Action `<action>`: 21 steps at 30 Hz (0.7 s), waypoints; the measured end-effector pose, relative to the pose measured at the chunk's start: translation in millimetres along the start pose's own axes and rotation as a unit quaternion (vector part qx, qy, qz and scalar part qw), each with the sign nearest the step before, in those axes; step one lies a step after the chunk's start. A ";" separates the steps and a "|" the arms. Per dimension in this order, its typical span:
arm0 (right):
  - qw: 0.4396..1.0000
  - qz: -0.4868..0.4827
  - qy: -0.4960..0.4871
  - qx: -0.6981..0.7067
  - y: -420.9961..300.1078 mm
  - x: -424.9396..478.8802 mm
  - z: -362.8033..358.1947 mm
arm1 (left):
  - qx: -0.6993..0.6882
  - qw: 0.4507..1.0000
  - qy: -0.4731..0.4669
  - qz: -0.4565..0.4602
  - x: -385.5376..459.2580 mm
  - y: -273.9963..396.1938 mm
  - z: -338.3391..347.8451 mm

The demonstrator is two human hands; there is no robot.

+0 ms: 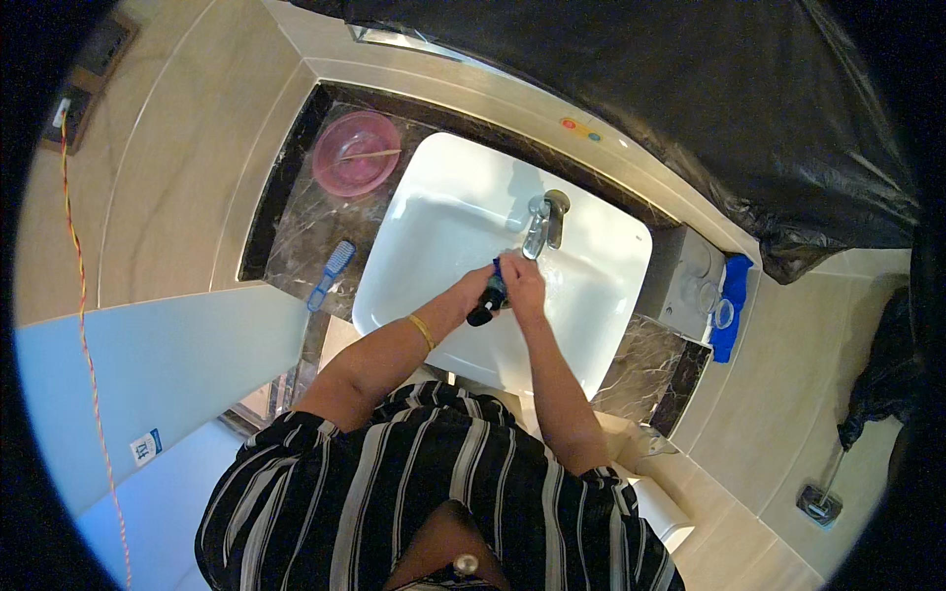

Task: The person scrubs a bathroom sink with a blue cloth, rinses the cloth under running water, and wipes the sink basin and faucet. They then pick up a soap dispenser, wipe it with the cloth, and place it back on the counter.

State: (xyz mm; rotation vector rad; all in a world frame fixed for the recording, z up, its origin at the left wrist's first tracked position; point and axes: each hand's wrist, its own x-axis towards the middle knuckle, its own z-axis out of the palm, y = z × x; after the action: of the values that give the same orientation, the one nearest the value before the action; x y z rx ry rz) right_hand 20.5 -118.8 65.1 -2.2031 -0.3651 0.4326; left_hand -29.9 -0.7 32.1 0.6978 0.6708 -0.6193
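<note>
Over the white washbasin (443, 229), both of my hands are on a dark bottle (484, 304) with a black cap end that points towards me. My left hand (477, 287) grips its left side. Against its right side and far end lies my right hand (523, 284), just below the metal faucet (556, 221). A small patch of dark blue shows between the hands at the bottle's far end; what it is cannot be told. Water lies in the basin near my right hand.
A pink plastic bowl (356, 154) with a thin stick across it and a blue brush (332, 273) are on the dark marble counter at the left. At the right stand a grey box (684, 284), a blue cloth (732, 310) and a clear cup (723, 313).
</note>
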 end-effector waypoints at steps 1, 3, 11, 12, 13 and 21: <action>0.994 0.092 0.039 0.050 29.7 8.7 5.0 | 0.027 0.999 -0.025 -0.028 4.4 0.2 3.3; 0.968 0.137 0.095 0.185 64.7 15.4 5.0 | 0.040 0.998 -0.011 -0.050 -0.9 1.6 20.9; 0.958 -0.247 0.145 -0.010 -2.5 -27.0 20.2 | -0.048 0.994 0.033 0.088 30.8 -32.5 -15.4; 0.975 -0.196 0.104 -0.010 2.3 -32.4 22.4 | 0.020 0.991 0.011 0.130 41.1 -34.5 -21.4; 0.981 -0.177 0.079 -0.008 10.3 -24.0 20.3 | 0.010 0.996 0.020 0.086 34.7 -28.8 -19.1; 0.826 0.322 0.010 0.462 74.5 31.8 7.6 | -0.002 0.998 -0.029 0.060 4.6 -11.2 0.9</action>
State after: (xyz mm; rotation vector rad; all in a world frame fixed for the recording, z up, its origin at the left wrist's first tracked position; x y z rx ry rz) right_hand 54.1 -145.9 -3.9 -1.2933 0.5493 0.7493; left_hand -34.5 -9.5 25.2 0.7087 0.5720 -0.5252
